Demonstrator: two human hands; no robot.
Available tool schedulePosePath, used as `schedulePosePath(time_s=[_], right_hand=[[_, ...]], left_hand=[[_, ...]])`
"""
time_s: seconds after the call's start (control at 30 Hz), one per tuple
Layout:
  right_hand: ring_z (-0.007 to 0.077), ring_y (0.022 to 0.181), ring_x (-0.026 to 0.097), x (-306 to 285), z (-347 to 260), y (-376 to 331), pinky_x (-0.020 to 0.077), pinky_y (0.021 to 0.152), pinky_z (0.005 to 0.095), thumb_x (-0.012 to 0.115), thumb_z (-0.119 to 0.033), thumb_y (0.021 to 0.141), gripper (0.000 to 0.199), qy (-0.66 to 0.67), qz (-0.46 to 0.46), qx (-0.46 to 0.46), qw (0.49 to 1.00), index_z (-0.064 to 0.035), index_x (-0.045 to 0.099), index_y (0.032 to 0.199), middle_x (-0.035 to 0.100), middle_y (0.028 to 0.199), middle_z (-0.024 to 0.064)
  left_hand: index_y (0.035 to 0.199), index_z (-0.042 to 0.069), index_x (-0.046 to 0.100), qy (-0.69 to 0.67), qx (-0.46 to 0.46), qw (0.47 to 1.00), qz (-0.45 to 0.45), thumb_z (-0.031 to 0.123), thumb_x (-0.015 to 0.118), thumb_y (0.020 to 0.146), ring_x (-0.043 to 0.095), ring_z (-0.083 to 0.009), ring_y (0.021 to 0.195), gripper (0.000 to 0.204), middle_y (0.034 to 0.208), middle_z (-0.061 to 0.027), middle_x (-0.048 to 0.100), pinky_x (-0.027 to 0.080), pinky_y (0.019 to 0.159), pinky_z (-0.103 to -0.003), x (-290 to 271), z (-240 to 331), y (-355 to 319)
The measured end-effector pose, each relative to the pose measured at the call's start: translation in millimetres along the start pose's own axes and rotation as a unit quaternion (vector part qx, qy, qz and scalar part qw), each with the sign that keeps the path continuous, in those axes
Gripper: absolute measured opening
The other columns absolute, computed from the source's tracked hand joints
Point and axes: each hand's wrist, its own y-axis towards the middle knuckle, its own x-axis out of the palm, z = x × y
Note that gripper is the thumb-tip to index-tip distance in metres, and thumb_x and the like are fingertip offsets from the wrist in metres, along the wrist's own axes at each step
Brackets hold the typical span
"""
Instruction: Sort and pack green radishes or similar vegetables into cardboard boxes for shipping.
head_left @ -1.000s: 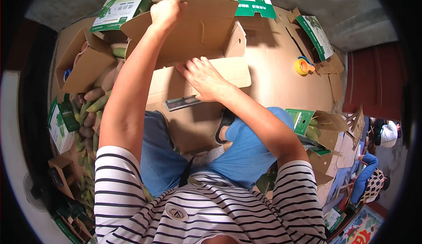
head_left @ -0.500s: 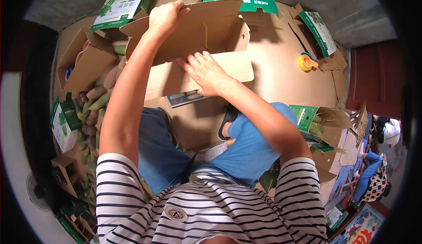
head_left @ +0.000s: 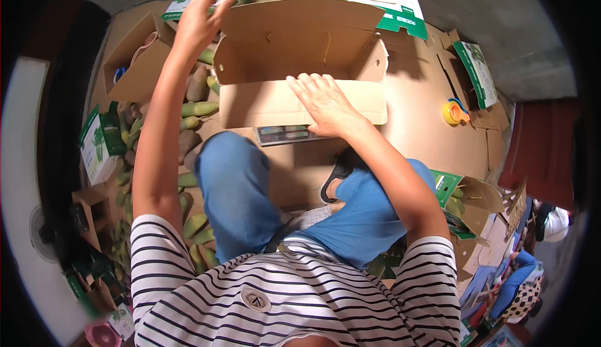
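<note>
An open brown cardboard box (head_left: 250, 100) stands in front of me, its near flap folded outward toward me and its far flap raised. My right hand (head_left: 325, 104) lies flat on the near flap, fingertips over the fold line. My left hand (head_left: 203, 21) is in the air by the box's far left corner, fingers apart, holding nothing. Between the hands the box's inside shows only bare cardboard. A flat, dark-framed object (head_left: 285, 135) sits partly hidden under the box.
Long green vegetables (head_left: 199, 108) and brownish tubers (head_left: 188, 143) lie left of my knees. Another open carton (head_left: 141, 65) holds scissors-like blue handles. A yellow tape roll in an orange dispenser (head_left: 455, 112) lies right. A carton of green vegetables (head_left: 472, 203) stands by my right knee.
My left hand has let go of the far flap and moved up and left, its fingers spreading. The box now faces me more squarely. My right hand stays on the near flap.
</note>
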Motion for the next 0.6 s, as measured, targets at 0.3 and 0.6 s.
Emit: schedulePosePath(time_s=[0.3,0.6], right_hand=[[0.0317,0.120,0.044,-3,4,8,0.0353,0.101,0.0416,0.079,-0.026,0.059,0.104,-0.045,0.006,-0.024,0.999,0.0003,0.026,0.144,0.043,0.132,0.0185],[0.0337,0.129,0.040,-8,-3,12,0.0312,0.109,0.0435,0.081,-0.013,0.059,0.105,-0.010,-0.018,-0.029,0.999,-0.0071,0.025,0.148,0.040,0.138,0.0177]], left_hand=[[0.108,0.000,0.060,0.073,-0.405,0.895,-0.173,0.024,0.065,0.086,0.062,-0.0350,0.093,0.034,0.102,-0.0221,0.064,0.050,0.082,-0.039,-50,-84,-356],[0.118,0.002,0.055,0.120,-0.615,0.679,-0.382,0.029,0.066,0.082,0.057,-0.0407,0.107,0.046,0.113,-0.0271,0.060,0.046,0.091,-0.047,-68,-2,-617]])
